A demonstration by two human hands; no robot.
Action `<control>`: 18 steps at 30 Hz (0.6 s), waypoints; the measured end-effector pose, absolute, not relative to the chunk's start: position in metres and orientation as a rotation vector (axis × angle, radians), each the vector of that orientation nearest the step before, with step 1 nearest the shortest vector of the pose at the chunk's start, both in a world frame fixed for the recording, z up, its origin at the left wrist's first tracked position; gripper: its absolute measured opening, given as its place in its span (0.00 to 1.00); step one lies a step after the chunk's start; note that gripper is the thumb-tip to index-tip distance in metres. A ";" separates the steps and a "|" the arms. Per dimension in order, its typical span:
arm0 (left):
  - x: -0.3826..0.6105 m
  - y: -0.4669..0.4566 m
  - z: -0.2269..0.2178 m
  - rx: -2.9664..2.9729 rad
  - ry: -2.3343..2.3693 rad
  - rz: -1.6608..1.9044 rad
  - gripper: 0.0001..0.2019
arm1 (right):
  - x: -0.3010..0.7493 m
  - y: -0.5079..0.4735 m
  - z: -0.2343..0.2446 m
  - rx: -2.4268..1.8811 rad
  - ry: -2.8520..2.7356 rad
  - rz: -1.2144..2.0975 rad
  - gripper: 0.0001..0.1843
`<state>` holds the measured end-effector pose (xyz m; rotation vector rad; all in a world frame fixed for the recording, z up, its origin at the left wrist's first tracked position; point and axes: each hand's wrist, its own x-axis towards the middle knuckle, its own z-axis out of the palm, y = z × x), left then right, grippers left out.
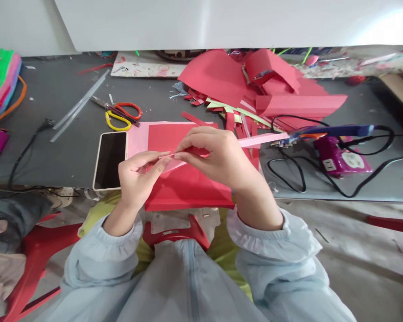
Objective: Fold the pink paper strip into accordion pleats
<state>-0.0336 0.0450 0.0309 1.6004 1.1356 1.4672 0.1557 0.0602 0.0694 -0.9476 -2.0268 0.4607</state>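
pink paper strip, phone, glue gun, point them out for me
pink paper strip (262, 140): head view, on its free, unheld end
phone (109, 158): head view, middle of its dark screen
glue gun (336, 130): head view, on its blue body

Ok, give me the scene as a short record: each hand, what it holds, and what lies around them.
left hand: pinches the near end of the pink paper strip
right hand: pinches the same strip further along; its free end runs out to the right
below: red paper sheet on the dark table
left: phone, screen dark; scissors behind it
right: glue gun, purple power strip
rear: pile of red paper
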 end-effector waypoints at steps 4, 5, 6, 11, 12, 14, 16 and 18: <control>-0.032 0.044 0.032 1.556 1.119 1.443 0.06 | 0.158 0.059 0.074 -1.008 -1.983 0.531 0.05; -0.031 0.044 0.033 1.555 1.130 1.440 0.06 | 0.158 0.058 0.075 -1.033 -1.973 0.550 0.05; -0.030 0.044 0.033 1.559 1.143 1.440 0.06 | 0.159 0.058 0.076 -1.056 -1.967 0.567 0.05; -0.027 0.043 0.037 1.580 1.179 1.437 0.08 | 0.160 0.057 0.078 -1.128 -1.945 0.626 0.04; -0.027 0.043 0.037 1.585 1.182 1.430 0.08 | 0.160 0.057 0.078 -1.136 -1.942 0.635 0.04; -0.027 0.043 0.037 1.606 1.188 1.412 0.08 | 0.160 0.056 0.078 -1.150 -1.945 0.646 0.04; -0.028 0.043 0.036 1.623 1.190 1.404 0.08 | 0.161 0.056 0.079 -1.156 -1.952 0.646 0.04; -0.028 0.043 0.034 1.620 1.184 1.412 0.08 | 0.161 0.056 0.079 -1.157 -1.959 0.647 0.05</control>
